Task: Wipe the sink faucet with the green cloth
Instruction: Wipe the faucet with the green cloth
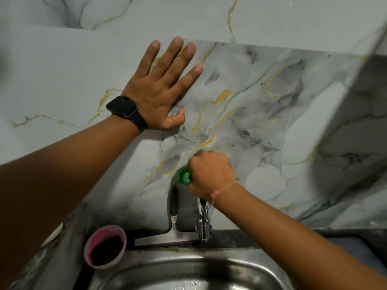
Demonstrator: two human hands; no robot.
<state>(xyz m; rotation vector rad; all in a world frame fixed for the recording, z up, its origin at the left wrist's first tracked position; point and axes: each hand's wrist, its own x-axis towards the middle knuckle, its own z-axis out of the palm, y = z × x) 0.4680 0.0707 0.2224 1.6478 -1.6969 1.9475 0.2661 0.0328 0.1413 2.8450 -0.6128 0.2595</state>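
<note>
Green cloth [183,176] is bunching inside the closed right grip [211,174] atop the faucet [202,220] while the left grip [161,88] is pressing open-palmed against the wall; wrapping the cloth fully round the spout should be cleaning best.

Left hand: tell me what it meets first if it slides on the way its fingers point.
Nothing stands in its path: the left hand lies flat on the marble wall, fingers pointing up. Only more wall shows above.
</note>
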